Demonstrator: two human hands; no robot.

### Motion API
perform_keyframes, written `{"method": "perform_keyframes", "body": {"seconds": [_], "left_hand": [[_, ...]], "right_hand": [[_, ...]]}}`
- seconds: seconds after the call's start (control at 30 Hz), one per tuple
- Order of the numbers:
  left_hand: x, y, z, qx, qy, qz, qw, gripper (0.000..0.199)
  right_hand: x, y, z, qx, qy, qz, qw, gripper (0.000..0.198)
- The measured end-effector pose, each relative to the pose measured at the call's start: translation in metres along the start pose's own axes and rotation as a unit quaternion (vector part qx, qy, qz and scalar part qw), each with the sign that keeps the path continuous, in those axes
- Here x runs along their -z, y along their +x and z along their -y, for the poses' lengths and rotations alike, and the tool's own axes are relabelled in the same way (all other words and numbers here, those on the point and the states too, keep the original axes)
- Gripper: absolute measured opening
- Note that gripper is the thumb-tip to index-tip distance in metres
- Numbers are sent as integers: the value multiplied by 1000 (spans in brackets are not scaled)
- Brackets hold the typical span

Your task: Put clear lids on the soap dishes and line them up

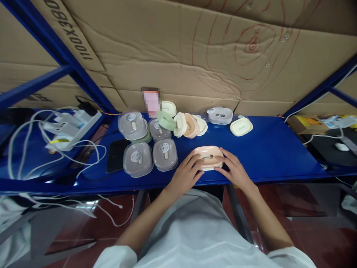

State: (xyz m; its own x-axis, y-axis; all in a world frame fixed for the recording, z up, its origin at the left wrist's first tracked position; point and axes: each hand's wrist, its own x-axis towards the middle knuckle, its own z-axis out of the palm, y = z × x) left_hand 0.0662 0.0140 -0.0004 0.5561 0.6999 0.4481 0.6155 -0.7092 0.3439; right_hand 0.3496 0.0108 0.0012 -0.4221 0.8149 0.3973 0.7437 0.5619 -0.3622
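Observation:
A peach-coloured plastic soap box (208,157) sits on the blue table (279,152) near its front edge. My left hand (187,172) grips its left side and my right hand (234,169) grips its right side, fingers curled on the rim. Behind it lie loose box parts in green (166,120), cream (180,124), peach (191,125) and white (201,125). A cream lid (241,126) lies further right.
Several closed clear-lidded boxes (150,149) stand left of my hands, one more (220,115) at the back. A black phone (115,155) lies beside them. A white power strip with cables (69,128) sits far left. Cardboard lines the back wall.

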Motion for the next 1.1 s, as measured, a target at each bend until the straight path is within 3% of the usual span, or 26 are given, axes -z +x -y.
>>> {"method": "perform_keyframes", "body": {"seconds": [0.33,0.47,0.57,0.67,0.8,0.87,1.0,1.1], "left_hand": [[-8,10,-5,-23,43,5,999,36],[-10,13,-3,-28,48,6,998,27],[-6,6,-3,-18,29,-8,999,18],[0,-9,-5,8,-18,-28,999,19],[4,-31,-5,67,-95,-9,993,24],[4,-38,-4,87,-120,0,989,24],[1,-40,-1,99,-141,-10,985,22],[0,-37,0,127,-163,-4,979,33]], "right_hand": [[7,-7,-16,4,-55,13,998,44],[15,-10,-18,14,-52,46,997,46],[32,22,-31,26,-63,30,997,43],[48,91,-63,1,-108,-39,993,47],[50,190,-113,-42,-155,27,987,75],[45,220,-128,-41,-133,60,988,76],[44,224,-135,-28,-114,40,992,60],[51,183,-121,-43,-112,-76,990,68]]}}
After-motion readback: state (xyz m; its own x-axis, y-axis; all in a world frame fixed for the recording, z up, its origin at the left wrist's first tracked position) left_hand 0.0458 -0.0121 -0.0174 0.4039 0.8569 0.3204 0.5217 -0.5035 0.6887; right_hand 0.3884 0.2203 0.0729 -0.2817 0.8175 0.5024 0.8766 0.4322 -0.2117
